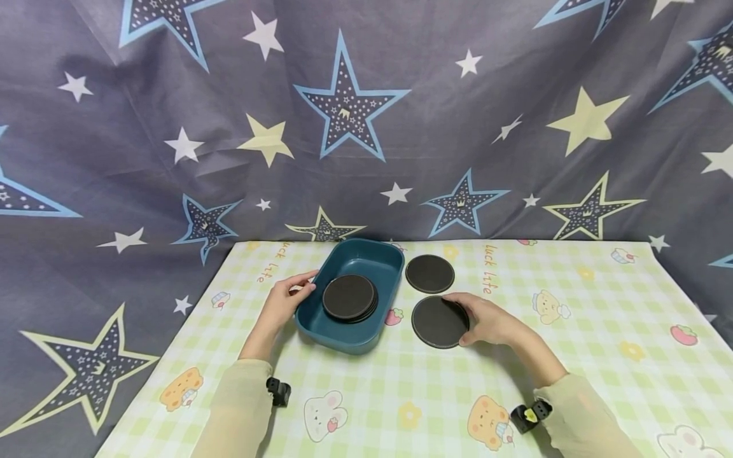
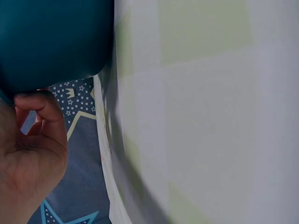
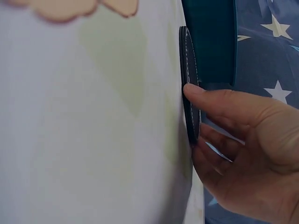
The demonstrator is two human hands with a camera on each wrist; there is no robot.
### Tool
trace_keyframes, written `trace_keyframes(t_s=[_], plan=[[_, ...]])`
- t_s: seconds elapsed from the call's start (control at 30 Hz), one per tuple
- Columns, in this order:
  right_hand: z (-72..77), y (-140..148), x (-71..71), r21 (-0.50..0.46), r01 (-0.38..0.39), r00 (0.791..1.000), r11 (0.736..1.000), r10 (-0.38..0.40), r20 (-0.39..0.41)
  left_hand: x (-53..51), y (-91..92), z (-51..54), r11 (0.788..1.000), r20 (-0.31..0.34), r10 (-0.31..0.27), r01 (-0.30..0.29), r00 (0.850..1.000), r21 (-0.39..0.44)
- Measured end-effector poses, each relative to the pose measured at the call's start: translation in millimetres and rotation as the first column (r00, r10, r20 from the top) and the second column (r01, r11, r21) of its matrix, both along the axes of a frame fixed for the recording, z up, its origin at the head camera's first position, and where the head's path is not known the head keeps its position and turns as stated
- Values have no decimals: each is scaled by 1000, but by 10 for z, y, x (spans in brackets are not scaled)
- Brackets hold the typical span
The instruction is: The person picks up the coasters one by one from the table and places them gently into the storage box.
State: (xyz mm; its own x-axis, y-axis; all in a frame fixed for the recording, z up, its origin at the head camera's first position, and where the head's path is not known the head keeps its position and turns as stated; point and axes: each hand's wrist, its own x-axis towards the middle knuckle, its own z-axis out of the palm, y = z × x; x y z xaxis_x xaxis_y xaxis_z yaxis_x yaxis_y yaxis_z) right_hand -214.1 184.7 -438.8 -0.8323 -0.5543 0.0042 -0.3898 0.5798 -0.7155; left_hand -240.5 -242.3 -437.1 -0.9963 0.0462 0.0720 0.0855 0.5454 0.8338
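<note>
A deep teal tray point(image 1: 350, 343) with rounded corners sits on the table, and a stack of round black coasters point(image 1: 348, 296) lies inside it. My left hand point(image 1: 282, 304) holds the tray's left rim; in the left wrist view its curled fingers meet the teal wall. To the right of the tray, my right hand point(image 1: 487, 319) grips a black coaster point(image 1: 438, 322) by its edge, thumb at the near side and fingers at the far side. The right wrist view shows this coaster edge-on, with pale stitching, close to the tabletop. Another black coaster point(image 1: 430, 273) lies flat just beyond it.
A green-and-white checked cloth point(image 1: 572, 407) with cartoon prints covers the table. Behind the table's far edge hangs a dark grey curtain point(image 1: 458, 127) with stars. Small black devices point(image 1: 279, 391) are strapped to both wrists.
</note>
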Motion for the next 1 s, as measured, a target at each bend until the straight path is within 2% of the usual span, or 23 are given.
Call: trace_keyframes(t_s=[0.2,0.43,0.53,0.63,0.77,1.0], plan=[[-17,7,13,13,-22,996,1000,23,-90,-13,2,-8,1000,-12,-8,8,1000,5],[-5,-10,24,31,-9,988,999,13,-151,-23,-3,-11,1000,-15,-8,8,1000,13],[-5,-7,22,0,24,993,1000,-24,-119,-22,-7,-16,1000,-22,-8,8,1000,5],[1,-5,16,-51,73,996,996,-76,-46,-22,-5,-15,1000,-25,-5,5,1000,-1],[6,-12,3,-102,137,990,985,-134,31,-19,3,-9,1000,-15,1,-1,1000,6],[33,-32,-16,-110,208,977,972,-200,76,-11,4,-11,1000,-6,-2,2,1000,6]])
